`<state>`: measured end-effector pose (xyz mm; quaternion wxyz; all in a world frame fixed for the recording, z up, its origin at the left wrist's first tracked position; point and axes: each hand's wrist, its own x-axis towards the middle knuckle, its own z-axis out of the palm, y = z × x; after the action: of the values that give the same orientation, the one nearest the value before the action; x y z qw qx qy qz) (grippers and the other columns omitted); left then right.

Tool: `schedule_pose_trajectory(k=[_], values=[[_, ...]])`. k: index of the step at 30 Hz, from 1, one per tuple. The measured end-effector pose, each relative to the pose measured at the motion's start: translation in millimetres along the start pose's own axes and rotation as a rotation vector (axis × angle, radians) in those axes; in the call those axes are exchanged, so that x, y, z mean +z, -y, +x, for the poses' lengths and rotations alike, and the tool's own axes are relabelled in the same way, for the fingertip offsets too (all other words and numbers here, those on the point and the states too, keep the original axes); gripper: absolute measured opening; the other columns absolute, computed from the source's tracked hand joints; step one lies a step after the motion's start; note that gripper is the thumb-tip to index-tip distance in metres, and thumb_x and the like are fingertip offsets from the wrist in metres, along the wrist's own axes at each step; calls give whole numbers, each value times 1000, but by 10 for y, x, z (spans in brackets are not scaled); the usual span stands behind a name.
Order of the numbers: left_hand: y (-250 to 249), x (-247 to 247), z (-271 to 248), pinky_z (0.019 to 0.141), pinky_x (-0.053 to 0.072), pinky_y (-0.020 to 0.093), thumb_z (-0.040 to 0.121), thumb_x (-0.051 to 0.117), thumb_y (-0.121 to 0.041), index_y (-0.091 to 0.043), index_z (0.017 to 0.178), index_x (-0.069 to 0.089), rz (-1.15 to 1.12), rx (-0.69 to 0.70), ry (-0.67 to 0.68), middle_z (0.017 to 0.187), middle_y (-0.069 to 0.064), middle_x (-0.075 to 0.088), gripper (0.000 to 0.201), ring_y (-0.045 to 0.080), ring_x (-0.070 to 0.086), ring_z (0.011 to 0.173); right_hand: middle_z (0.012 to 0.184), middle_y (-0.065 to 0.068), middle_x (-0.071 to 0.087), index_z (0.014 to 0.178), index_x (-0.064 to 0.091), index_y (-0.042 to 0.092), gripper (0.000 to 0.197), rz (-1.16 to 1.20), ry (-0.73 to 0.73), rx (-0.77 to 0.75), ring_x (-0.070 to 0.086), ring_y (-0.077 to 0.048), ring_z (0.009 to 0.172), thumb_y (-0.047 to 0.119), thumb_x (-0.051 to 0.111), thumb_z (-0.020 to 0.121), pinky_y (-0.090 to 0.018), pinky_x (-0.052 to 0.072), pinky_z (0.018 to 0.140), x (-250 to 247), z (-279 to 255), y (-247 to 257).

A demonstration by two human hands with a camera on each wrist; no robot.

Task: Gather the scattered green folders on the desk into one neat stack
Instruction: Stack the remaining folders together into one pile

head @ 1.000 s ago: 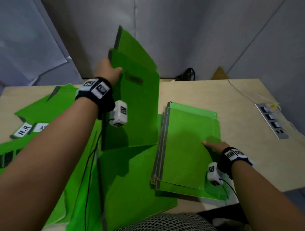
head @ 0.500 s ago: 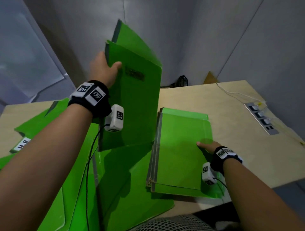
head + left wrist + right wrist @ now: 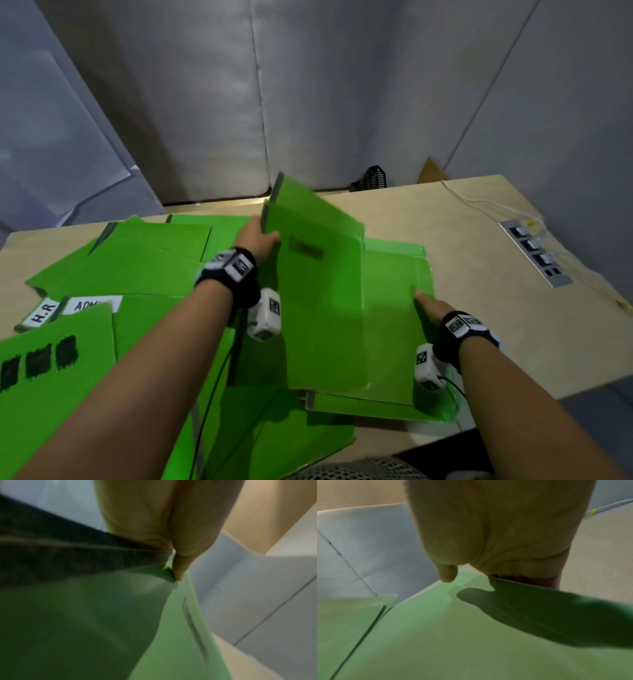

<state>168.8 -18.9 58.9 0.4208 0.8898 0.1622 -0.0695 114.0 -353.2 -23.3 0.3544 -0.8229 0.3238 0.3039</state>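
Gripping the far left edge of a tilted green folder (image 3: 318, 301), the left hand (image 3: 255, 238) has its thumb on the front cover and its fingers behind, so the folder leans over the stack of green folders (image 3: 394, 342) on the desk (image 3: 479, 257). A second folder (image 3: 308, 202) seems to ride just behind the tilted one in the same grip, though blur makes that hard to confirm. The tilted folder's lower edge sits down on the stack's near left part.

The right hand (image 3: 433, 310) rests at the stack's right edge; from the right wrist view the thumb (image 3: 447, 574) lies above the top cover while the fingers go down past the edge, so it looks like a light hold on the stack rather than a flat press.

More scattered green folders (image 3: 130, 263) spread over the left side of the desk and under the left forearm. Two carry white tabs, one reading "H.R" (image 3: 41, 313) and one beginning "ADMI" (image 3: 92, 304), the rest hidden. The nearest left folder (image 3: 54, 387) bears three blacked-out patches. The tilted folder shows a dark smeared label (image 3: 306, 249) that cannot be read.

A grey socket strip (image 3: 536, 253) is set into the desk's right side with a white cable (image 3: 479, 204) running to it.
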Motion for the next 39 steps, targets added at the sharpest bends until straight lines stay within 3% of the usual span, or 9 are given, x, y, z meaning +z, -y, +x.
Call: schedule_pose_trajectory(k=[8, 11, 14, 19, 25, 30, 33, 37, 39], values=[[208, 695, -210, 78, 48, 36, 96, 53, -36, 2, 123, 49, 203, -197, 126, 121, 19, 60, 46, 34, 60, 107, 156, -18, 27, 149, 33, 12, 120, 196, 28, 5, 36, -38, 137, 91, 46, 58, -53, 30, 113, 15, -40, -10], [112, 886, -307, 95, 48, 40, 95, 49, -45, 2, 141, 32, 234, -233, 232, 140, 21, 49, 68, 35, 54, 121, 157, -17, 25, 149, 32, 18, 157, 161, 44, -8, 34, -40, 138, 97, 50, 15, -56, 30, 112, 22, 52, -61], [82, 1021, -431, 105, 41, 42, 94, 50, -48, 1, 151, 8, 138, -295, 339, 153, 22, 30, 86, 37, 42, 134, 156, -17, 28, 150, 32, 18, 159, 82, 60, -13, 36, -39, 137, 94, 56, 12, -57, 32, 109, 35, 105, -60], [-4, 1093, -635, 107, 37, 42, 92, 55, -46, -5, 153, -3, -23, -199, 428, 156, 18, 24, 93, 35, 37, 138, 147, -21, 42, 146, 37, 7, 154, 56, -14, 51, 51, -41, 122, 80, 73, 15, -51, 45, 101, 80, 182, -94], [412, 804, -568, 101, 44, 40, 91, 59, -36, -2, 146, 28, 94, -261, 262, 148, 19, 38, 72, 35, 45, 131, 141, -21, 48, 141, 42, 2, 91, 19, -51, 46, 53, -40, 117, 53, 75, 73, -38, 45, 87, 103, 38, -102], [1273, 277, -488, 90, 53, 47, 60, 71, -28, -7, 120, 57, 422, -624, 51, 124, 21, 57, 65, 38, 60, 107, 147, -19, 42, 142, 44, 10, 74, -37, -49, 6, 48, -41, 125, 45, 71, 82, -47, 43, 104, 112, -52, -87], [1552, 205, -614, 107, 36, 55, 64, 75, -21, -12, 142, 34, 430, -753, 72, 148, 25, 29, 88, 46, 35, 133, 149, -19, 39, 142, 44, 11, 78, -67, -43, -4, 46, -42, 127, 47, 72, 79, -51, 42, 105, 141, -92, -48], [1646, 162, -600, 106, 39, 52, 58, 87, -29, -2, 142, 28, 217, -851, -46, 144, 24, 35, 106, 43, 42, 128, 146, -19, 43, 142, 44, 11, 124, -52, -27, -1, 49, -42, 124, 70, 79, 39, -52, 43, 104, 159, -101, -43], [1712, 111, -615, 106, 42, 48, 56, 86, -21, -5, 140, 39, 195, -777, -39, 141, 22, 41, 97, 40, 46, 127, 146, -19, 43, 142, 43, 11, 98, -50, -45, 10, 50, -42, 122, 61, 76, 65, -52, 44, 102, 161, -51, -65]])
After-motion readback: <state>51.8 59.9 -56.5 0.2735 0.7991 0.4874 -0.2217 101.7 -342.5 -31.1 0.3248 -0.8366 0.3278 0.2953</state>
